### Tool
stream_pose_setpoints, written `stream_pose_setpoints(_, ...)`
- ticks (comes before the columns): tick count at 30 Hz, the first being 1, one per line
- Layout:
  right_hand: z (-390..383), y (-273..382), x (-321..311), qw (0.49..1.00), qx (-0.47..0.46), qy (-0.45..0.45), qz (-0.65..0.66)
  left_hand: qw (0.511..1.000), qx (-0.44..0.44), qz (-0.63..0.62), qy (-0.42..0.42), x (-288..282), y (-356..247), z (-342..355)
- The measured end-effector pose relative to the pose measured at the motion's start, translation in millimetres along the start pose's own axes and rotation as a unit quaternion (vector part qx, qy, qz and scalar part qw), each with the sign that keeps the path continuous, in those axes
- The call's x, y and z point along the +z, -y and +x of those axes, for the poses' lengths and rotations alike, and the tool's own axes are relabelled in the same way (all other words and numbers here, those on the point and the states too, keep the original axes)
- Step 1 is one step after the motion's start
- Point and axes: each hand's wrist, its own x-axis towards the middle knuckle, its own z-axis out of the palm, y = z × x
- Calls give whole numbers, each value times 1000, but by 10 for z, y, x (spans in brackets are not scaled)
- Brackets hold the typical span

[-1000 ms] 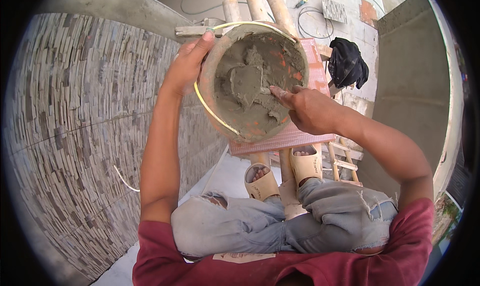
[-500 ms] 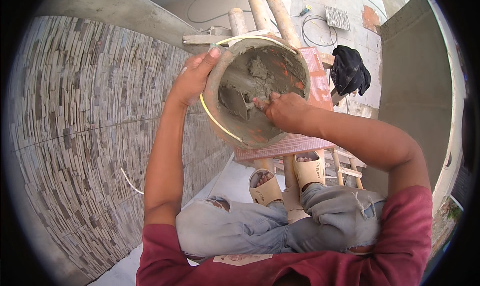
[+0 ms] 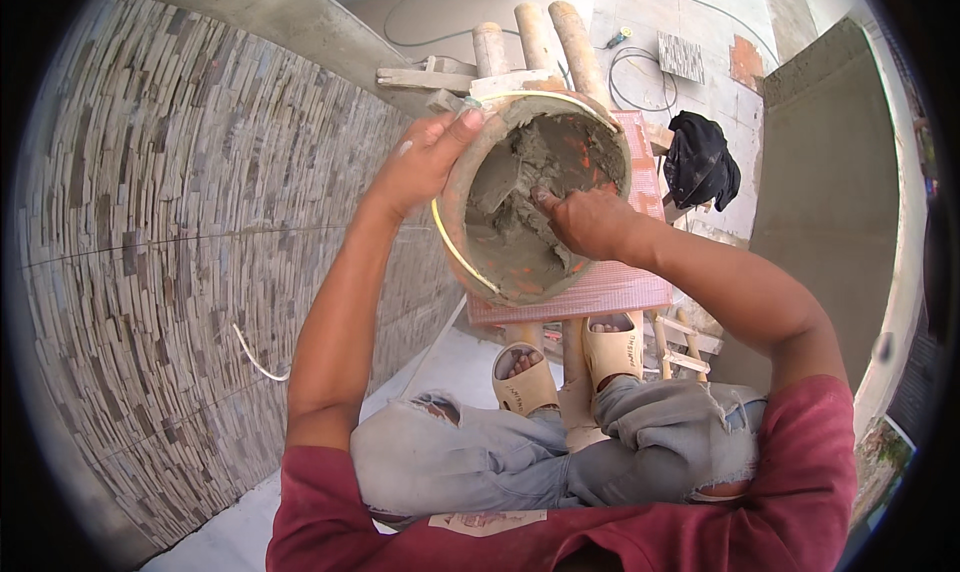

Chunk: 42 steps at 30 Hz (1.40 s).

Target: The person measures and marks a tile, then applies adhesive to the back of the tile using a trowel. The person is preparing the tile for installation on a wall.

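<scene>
A round bucket (image 3: 455, 187) with a yellow handle tilts toward me on a pinkish tile-topped board (image 3: 630, 282). Wet grey mortar (image 3: 540, 147) lies inside and coats its walls. My left hand (image 3: 428, 157) is closed on the bucket's upper left rim, thumb on top. Reaching into the bucket from the right, my right hand (image 3: 595, 222) is closed round the handle of a trowel (image 3: 512, 197). The trowel's blade is smeared with mortar and largely hidden in it.
Bamboo poles (image 3: 535, 42) run under the board, and my sandalled feet (image 3: 525, 377) rest on them below. Left stands a stone-strip clad wall (image 3: 190, 172); right, a grey plastered wall (image 3: 830, 182). A black cloth (image 3: 702, 157) hangs beside the board. Cables (image 3: 640, 82) lie on the tiled floor beyond.
My right hand has moved slightly right and down with the trowel, and the mortar about the blade has been turned over. My left hand stays on the rim; the view has shifted a little.
</scene>
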Motion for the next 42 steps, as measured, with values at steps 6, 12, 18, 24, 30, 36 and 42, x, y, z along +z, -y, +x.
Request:
stream_pose_setpoints(6, -197, -269, 283, 998, 18, 58, -20, 998, -43, 10, -39, 26, -30, 40)
stream_pose_setpoints(12, -327, -194, 156, 989, -17, -71, -129, 992, -13, -109, -56, -74, 43, 67)
stream_pose_setpoints(18, -369, -60, -82, 965, -75, -116, -224, 987, -7, -142, -71, -114, 88, 51)
stream_pose_setpoints(24, -390, -30, -180, 951, -61, -219, -211, 986, -13, -153, -69, -43, 74, 14)
stream_pose_setpoints(30, 173, -284, -206, 982, 28, -171, -81, 998, -2, -56, -42, 119, 21, -21)
stream_pose_setpoints(36, 246, -547, 38, 989, 59, 2, 136, 999, 3, -51, -15, 26, 92, -144)
stream_pose_setpoints(42, -195, -377, 44, 995, -26, -65, -74, 992, -26, -122, -30, -107, 128, -87)
